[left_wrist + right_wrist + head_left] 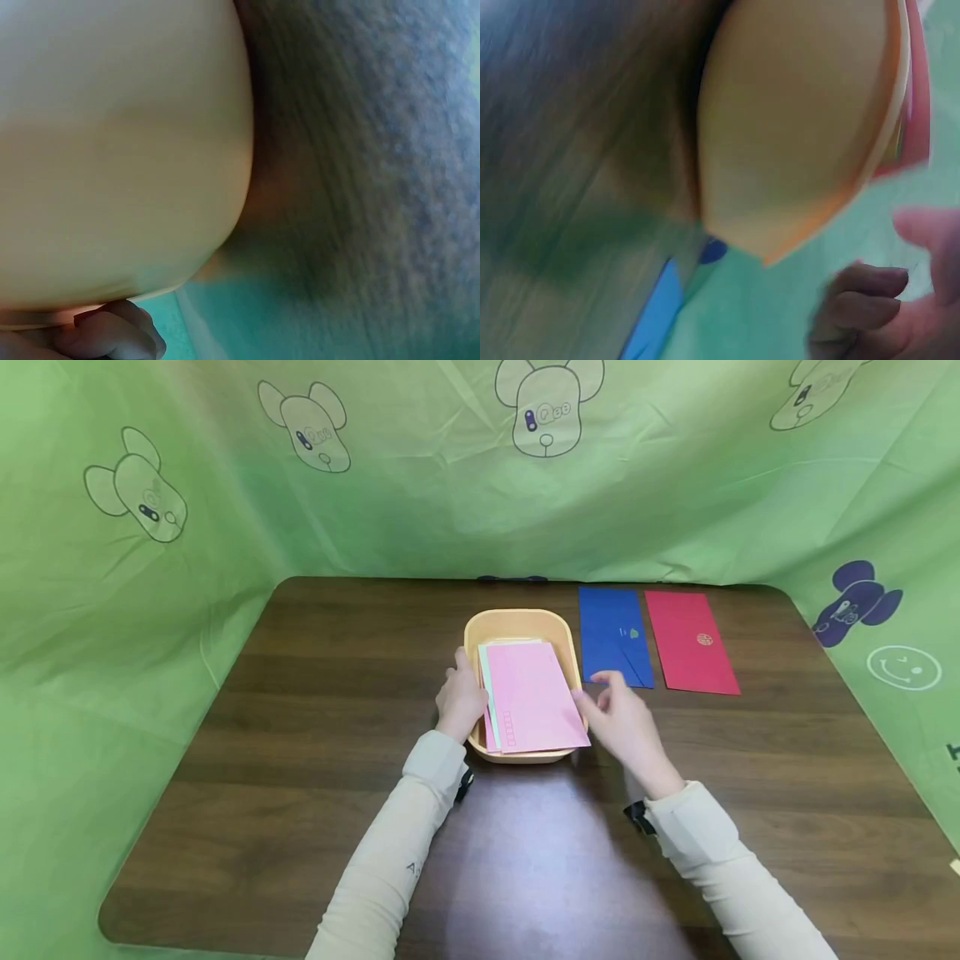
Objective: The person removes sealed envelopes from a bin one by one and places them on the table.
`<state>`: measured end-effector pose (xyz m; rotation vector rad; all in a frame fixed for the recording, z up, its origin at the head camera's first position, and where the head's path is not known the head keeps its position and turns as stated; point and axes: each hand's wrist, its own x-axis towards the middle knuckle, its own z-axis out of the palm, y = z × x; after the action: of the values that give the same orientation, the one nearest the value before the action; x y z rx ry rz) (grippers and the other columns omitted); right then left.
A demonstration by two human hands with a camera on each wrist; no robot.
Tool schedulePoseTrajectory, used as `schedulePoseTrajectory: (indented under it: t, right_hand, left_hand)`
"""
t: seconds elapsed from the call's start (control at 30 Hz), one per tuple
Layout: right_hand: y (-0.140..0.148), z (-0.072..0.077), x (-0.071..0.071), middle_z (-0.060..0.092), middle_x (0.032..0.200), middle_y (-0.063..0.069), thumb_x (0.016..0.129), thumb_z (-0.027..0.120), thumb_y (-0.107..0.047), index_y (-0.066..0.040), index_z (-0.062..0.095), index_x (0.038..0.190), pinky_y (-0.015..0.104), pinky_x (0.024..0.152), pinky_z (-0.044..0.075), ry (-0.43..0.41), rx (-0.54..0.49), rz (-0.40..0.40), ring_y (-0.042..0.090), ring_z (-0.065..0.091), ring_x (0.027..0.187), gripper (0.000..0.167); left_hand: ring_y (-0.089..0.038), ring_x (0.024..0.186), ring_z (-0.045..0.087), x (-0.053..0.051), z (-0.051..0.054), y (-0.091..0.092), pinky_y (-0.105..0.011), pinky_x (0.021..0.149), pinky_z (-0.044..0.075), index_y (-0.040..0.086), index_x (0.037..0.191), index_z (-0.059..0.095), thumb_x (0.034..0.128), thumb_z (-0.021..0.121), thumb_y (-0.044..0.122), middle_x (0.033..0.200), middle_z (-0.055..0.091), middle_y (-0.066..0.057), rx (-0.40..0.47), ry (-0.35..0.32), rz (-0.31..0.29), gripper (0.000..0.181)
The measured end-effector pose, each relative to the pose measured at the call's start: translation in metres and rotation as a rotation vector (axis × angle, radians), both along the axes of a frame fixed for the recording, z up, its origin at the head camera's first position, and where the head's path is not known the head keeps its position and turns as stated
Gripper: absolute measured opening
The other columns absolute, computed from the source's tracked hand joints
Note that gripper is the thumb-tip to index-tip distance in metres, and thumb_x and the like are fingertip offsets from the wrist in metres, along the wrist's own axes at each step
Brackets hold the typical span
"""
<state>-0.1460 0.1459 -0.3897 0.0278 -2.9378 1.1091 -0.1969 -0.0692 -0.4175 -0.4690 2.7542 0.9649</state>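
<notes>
A pale yellow plastic basket [555, 625] stands on the table, filled with a stack of paper envelopes. On top lies a pink envelope [528, 693] with a column of printed boxes; a pale green envelope [485, 672] peeks out beneath it on the left. My left hand [461, 697] holds the basket's left rim, its fingertips [116, 330] at the edge in the left wrist view. Beside the right rim hovers my right hand [622, 722], thumb and fingers [866, 300] apart and loosely bent, with nothing between them. Its thumb is close to the pink envelope's right edge.
A blue envelope [611, 631] lies on the table just right of the basket, close beyond my right hand. Farther right is a red envelope [692, 643] with a gold emblem. Green printed cloth [420, 510] hangs behind the dark wooden table [337, 693].
</notes>
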Motion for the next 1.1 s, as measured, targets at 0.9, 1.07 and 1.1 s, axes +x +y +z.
schedulePoseTrajectory:
  t: [0.9, 1.07, 1.1]
  right_hand:
    - [0.008, 0.009, 0.029, 0.071, 0.079, 0.022, 0.092, 0.061, -0.017, 0.008, 0.045, 0.132, 0.026, 0.057, 0.051, -0.253, -0.265, 0.066, 0.012, 0.061, 0.053, 0.049]
    - [0.021, 0.005, 0.04, 0.072, 0.085, 0.02, 0.093, 0.059, -0.019, 0.012, 0.047, 0.13, 0.023, 0.058, 0.05, -0.316, -0.267, 0.045, 0.008, 0.061, 0.056, 0.049]
    - [0.023, 0.004, 0.042, 0.073, 0.081, 0.015, 0.094, 0.059, -0.02, 0.013, 0.049, 0.128, 0.023, 0.057, 0.049, -0.332, -0.274, 0.042, 0.006, 0.059, 0.055, 0.049]
  left_hand:
    - [-0.037, 0.099, 0.061, 0.003, 0.004, 0.0, -0.047, 0.084, 0.049, 0.016, 0.147, 0.015, 0.0909, 0.056, 0.012, 0.119, 0.051, -0.023, -0.019, 0.019, -0.012, 0.07]
    - [-0.038, 0.098, 0.062, 0.004, 0.003, -0.001, -0.048, 0.083, 0.049, 0.015, 0.145, 0.017, 0.0907, 0.057, 0.014, 0.117, 0.053, -0.023, -0.026, 0.037, -0.02, 0.068]
    - [-0.038, 0.098, 0.062, 0.004, 0.003, -0.002, -0.048, 0.083, 0.049, 0.015, 0.145, 0.018, 0.0904, 0.057, 0.014, 0.117, 0.053, -0.023, -0.023, 0.04, -0.02, 0.068]
